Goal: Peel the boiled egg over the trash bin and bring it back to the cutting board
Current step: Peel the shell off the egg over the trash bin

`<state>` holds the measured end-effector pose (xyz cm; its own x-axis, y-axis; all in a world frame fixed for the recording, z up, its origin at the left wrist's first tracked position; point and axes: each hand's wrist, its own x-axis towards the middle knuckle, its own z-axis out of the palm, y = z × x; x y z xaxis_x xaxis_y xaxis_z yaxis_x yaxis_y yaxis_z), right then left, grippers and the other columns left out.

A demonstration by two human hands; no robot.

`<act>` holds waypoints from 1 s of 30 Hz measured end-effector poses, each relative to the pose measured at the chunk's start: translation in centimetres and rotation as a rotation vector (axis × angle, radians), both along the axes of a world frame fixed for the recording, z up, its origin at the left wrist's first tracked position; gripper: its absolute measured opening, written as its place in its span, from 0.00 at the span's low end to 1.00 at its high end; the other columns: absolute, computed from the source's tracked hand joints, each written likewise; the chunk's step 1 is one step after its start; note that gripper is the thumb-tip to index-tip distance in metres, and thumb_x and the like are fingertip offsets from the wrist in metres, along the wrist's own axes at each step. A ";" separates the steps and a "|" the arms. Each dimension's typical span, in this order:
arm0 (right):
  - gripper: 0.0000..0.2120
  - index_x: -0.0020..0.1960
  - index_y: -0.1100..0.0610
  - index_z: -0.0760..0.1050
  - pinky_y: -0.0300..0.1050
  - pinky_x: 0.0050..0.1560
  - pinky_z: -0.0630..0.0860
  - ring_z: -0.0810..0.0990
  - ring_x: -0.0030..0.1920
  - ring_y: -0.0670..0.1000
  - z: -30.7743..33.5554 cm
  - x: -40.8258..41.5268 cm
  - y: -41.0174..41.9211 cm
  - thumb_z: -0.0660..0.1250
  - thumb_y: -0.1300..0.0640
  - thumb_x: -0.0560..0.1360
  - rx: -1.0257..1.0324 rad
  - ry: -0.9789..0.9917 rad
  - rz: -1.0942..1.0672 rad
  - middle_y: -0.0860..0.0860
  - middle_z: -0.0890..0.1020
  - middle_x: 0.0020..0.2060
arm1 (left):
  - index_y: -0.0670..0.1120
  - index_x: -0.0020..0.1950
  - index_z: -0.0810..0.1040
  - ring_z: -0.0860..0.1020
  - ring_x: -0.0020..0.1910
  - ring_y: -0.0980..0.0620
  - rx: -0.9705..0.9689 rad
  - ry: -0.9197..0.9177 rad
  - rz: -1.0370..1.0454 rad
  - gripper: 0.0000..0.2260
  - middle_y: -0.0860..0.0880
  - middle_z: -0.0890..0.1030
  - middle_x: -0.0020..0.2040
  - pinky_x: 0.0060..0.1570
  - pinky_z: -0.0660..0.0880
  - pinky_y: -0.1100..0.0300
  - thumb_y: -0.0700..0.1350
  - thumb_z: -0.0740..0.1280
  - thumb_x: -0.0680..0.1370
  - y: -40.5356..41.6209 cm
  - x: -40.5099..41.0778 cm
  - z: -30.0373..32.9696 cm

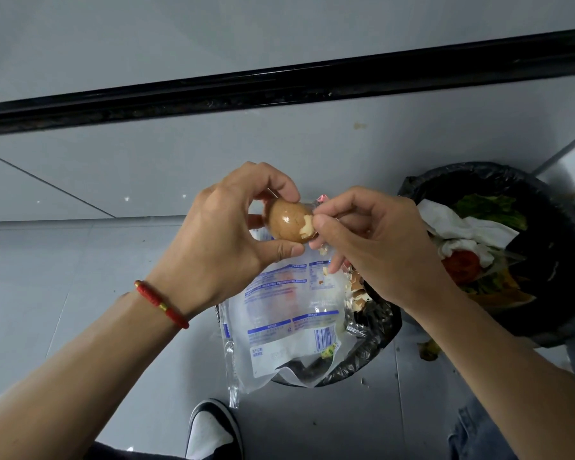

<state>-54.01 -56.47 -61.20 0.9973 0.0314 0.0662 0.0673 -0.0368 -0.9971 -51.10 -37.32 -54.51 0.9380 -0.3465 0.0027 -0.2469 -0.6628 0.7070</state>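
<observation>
Egg location: boiled egg (287, 224) is held in the air above the floor, over the near bin's mouth and the wrapper lying in it; brown and glossy, with a pale patch at its right end.
Left hand: left hand (219, 237) grasps the egg, fingers arched over the top and thumb pressed beneath, palm turned away from the camera.
Right hand: right hand (375, 244) pinches at the egg's right end with thumb and forefinger; whether it grips shell, membrane or a scrap of clear film cannot be told.
Key relation: egg's long axis runs roughly left to right, and its exposed end points straight at the right hand, which touches it. Left hand carries the weight; right hand does the stripping.
Peel state: judged partly done, most of the visible surface looking smooth and bare, with shell likely remaining at the right tip.
Drop zone: small bin (375, 330) with a black liner sits directly below the hands; a printed plastic wrapper (289, 313) covers much of its opening, and shell fragments (357, 290) lie on the wrapper's right edge.
Second bin: larger trash bin (551, 254) stands to the right, holding tissue and vegetable scraps, well clear of the egg.
Edges and room: open tiled floor (80, 277) lies to the left and ahead; a shoe (213, 429) stands just beside the near bin's left rim.
Risk: fragments flicked leftward would probably miss the liner.
Cutting board: not in view.
</observation>
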 end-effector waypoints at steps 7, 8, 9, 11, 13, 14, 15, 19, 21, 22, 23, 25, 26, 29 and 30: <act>0.09 0.46 0.57 0.83 0.41 0.39 0.85 0.89 0.33 0.50 -0.7 0.2 0.4 0.72 0.71 0.76 0.048 -0.019 -0.085 0.53 0.89 0.35 | 0.51 0.61 0.83 0.77 0.53 0.57 0.053 -0.090 -0.080 0.25 0.53 0.77 0.56 0.53 0.78 0.70 0.43 0.83 0.66 -0.2 -0.1 -0.2; 0.10 0.46 0.57 0.83 0.38 0.38 0.84 0.89 0.33 0.50 -0.6 0.2 0.4 0.72 0.71 0.76 0.051 -0.009 -0.090 0.53 0.89 0.35 | 0.50 0.60 0.83 0.77 0.52 0.57 0.060 -0.101 -0.088 0.24 0.53 0.76 0.56 0.53 0.78 0.67 0.43 0.83 0.66 -0.2 -0.1 -0.2; 0.10 0.46 0.56 0.83 0.36 0.36 0.83 0.89 0.33 0.49 -0.5 0.3 0.4 0.72 0.71 0.76 0.057 0.010 -0.090 0.53 0.89 0.35 | 0.50 0.59 0.83 0.77 0.52 0.57 0.063 -0.110 -0.095 0.23 0.52 0.76 0.55 0.52 0.78 0.65 0.43 0.83 0.66 -0.3 -0.2 -0.3; 0.08 0.48 0.57 0.83 0.32 0.32 0.80 0.89 0.33 0.49 -0.3 0.3 0.3 0.71 0.69 0.78 0.101 0.063 -0.079 0.51 0.89 0.36 | 0.50 0.58 0.83 0.77 0.52 0.55 0.037 -0.111 -0.098 0.22 0.50 0.78 0.55 0.50 0.79 0.64 0.44 0.83 0.66 -0.3 -0.2 -0.3; 0.06 0.51 0.57 0.83 0.30 0.31 0.79 0.89 0.33 0.48 0.0 0.3 0.2 0.70 0.66 0.80 0.151 0.076 -0.041 0.49 0.90 0.39 | 0.51 0.56 0.82 0.78 0.52 0.53 -0.008 -0.101 -0.082 0.21 0.51 0.80 0.53 0.49 0.80 0.64 0.46 0.82 0.67 -0.2 -0.2 -0.2; 0.05 0.53 0.57 0.84 0.32 0.33 0.80 0.89 0.34 0.49 0.1 0.2 0.1 0.70 0.64 0.80 0.153 0.055 -0.017 0.49 0.90 0.40 | 0.51 0.56 0.81 0.79 0.52 0.53 -0.023 -0.093 -0.068 0.21 0.52 0.81 0.52 0.48 0.81 0.64 0.47 0.82 0.66 -0.2 -0.1 -0.2; 0.05 0.54 0.57 0.84 0.34 0.35 0.82 0.89 0.34 0.49 0.2 0.2 0.1 0.71 0.62 0.80 0.139 0.023 -0.001 0.50 0.90 0.42 | 0.52 0.56 0.81 0.80 0.52 0.53 -0.029 -0.084 -0.055 0.21 0.53 0.81 0.51 0.47 0.82 0.62 0.47 0.83 0.66 -0.2 -0.1 -0.2; 0.06 0.54 0.56 0.85 0.45 0.39 0.87 0.90 0.36 0.49 0.0 0.2 0.1 0.70 0.62 0.81 0.059 -0.065 -0.032 0.50 0.90 0.42 | 0.54 0.56 0.81 0.82 0.48 0.51 -0.020 -0.048 -0.037 0.22 0.55 0.82 0.52 0.43 0.82 0.58 0.46 0.83 0.66 0.0 0.0 -0.3; 0.06 0.53 0.57 0.86 0.40 0.37 0.85 0.89 0.35 0.44 -0.1 0.2 0.1 0.69 0.61 0.82 -0.024 -0.124 -0.070 0.49 0.89 0.36 | 0.54 0.57 0.80 0.82 0.49 0.51 -0.070 0.026 -0.034 0.22 0.55 0.82 0.54 0.46 0.83 0.57 0.46 0.83 0.66 0.0 0.0 -0.5; 0.06 0.52 0.59 0.86 0.34 0.35 0.82 0.87 0.34 0.41 -0.2 0.2 0.1 0.69 0.62 0.82 -0.086 -0.177 -0.095 0.46 0.88 0.35 | 0.54 0.57 0.80 0.83 0.50 0.51 -0.114 0.081 -0.030 0.22 0.54 0.82 0.55 0.48 0.84 0.56 0.48 0.83 0.67 0.0 0.0 -0.5; 0.06 0.51 0.61 0.85 0.30 0.35 0.79 0.86 0.34 0.39 -0.1 0.2 0.0 0.69 0.62 0.82 -0.150 -0.234 -0.120 0.44 0.87 0.35 | 0.54 0.57 0.80 0.83 0.51 0.51 -0.162 0.136 -0.027 0.20 0.54 0.83 0.54 0.49 0.84 0.54 0.50 0.82 0.68 0.0 0.1 -0.5; 0.07 0.50 0.64 0.85 0.32 0.34 0.80 0.86 0.34 0.39 -0.2 0.2 0.0 0.69 0.64 0.82 -0.263 -0.325 -0.156 0.47 0.87 0.34 | 0.50 0.57 0.80 0.85 0.50 0.50 -0.221 0.189 -0.026 0.15 0.52 0.84 0.51 0.50 0.84 0.50 0.52 0.76 0.73 -0.1 0.2 -0.5; 0.06 0.50 0.65 0.85 0.36 0.34 0.81 0.87 0.34 0.40 -0.2 0.1 -0.1 0.70 0.64 0.81 -0.312 -0.368 -0.167 0.50 0.87 0.34 | 0.48 0.57 0.80 0.85 0.49 0.49 -0.231 0.197 -0.030 0.13 0.50 0.85 0.50 0.50 0.84 0.48 0.50 0.74 0.76 -0.1 0.2 -0.5; 0.05 0.49 0.67 0.85 0.46 0.34 0.83 0.88 0.34 0.44 -0.3 0.1 -0.2 0.71 0.66 0.80 -0.405 -0.475 -0.191 0.54 0.87 0.36 | 0.45 0.57 0.80 0.86 0.47 0.45 -0.254 0.225 -0.043 0.10 0.45 0.85 0.49 0.52 0.83 0.47 0.46 0.71 0.78 -0.1 0.4 -0.4; 0.05 0.49 0.67 0.84 0.46 0.33 0.83 0.88 0.34 0.45 -0.3 0.1 -0.2 0.71 0.66 0.80 -0.411 -0.489 -0.197 0.55 0.87 0.36 | 0.45 0.57 0.80 0.85 0.48 0.45 -0.266 0.240 -0.044 0.10 0.45 0.85 0.49 0.52 0.83 0.47 0.45 0.71 0.77 -0.1 0.4 -0.4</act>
